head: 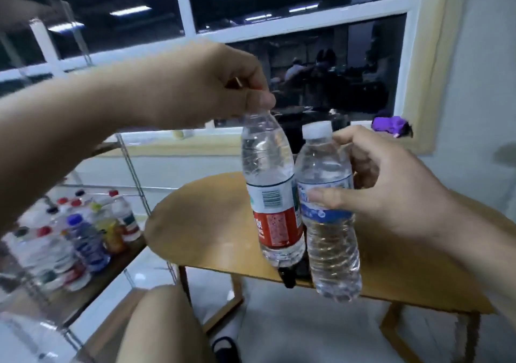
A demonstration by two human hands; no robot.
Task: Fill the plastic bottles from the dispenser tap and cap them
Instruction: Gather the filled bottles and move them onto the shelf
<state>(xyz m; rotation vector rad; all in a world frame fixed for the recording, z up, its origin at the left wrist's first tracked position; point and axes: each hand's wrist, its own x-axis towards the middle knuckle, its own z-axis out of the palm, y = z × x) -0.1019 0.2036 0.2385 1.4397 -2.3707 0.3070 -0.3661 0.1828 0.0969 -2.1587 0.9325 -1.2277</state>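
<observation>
My left hand [223, 89] grips the top of a clear bottle with a red and white label [272, 192], fingers curled over its neck so the cap is hidden. The bottle hangs slightly tilted above the wooden table [201, 217]. My right hand [385, 195] holds a second clear bottle with a blue label [329, 217] around its middle. This one carries a white cap [317, 129]. The two bottles touch side by side in the air. No dispenser tap is in view.
A wire shelf [131, 150] at the left holds several capped bottles [83, 234] with coloured lids. A dark object [287, 276] lies on the table behind the bottles. A window fills the background, with a purple thing [391, 125] on its sill. My knee [164, 323] is at the bottom.
</observation>
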